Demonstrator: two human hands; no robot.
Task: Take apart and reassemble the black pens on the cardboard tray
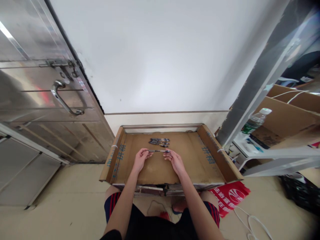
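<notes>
Between my two hands a pen [157,151] lies nearly level, just above the cardboard surface [160,170]. My left hand [140,159] pinches its left end between thumb and fingers. At the other end, my right hand [176,161] has its fingertips closed on the dark part of the pen. Several similar pens [159,142] with clear and black barrels lie in a small group on the cardboard, a little beyond the held one. They point mostly left to right.
Cardboard side walls [220,155] with blue print border the work surface. A white wall [160,60] rises behind it, and a metal door [50,100] is at the left. To the right, a plastic bottle [256,120] stands on a white shelf by a cardboard box [292,123]. Red printed sheet [231,196] lies below.
</notes>
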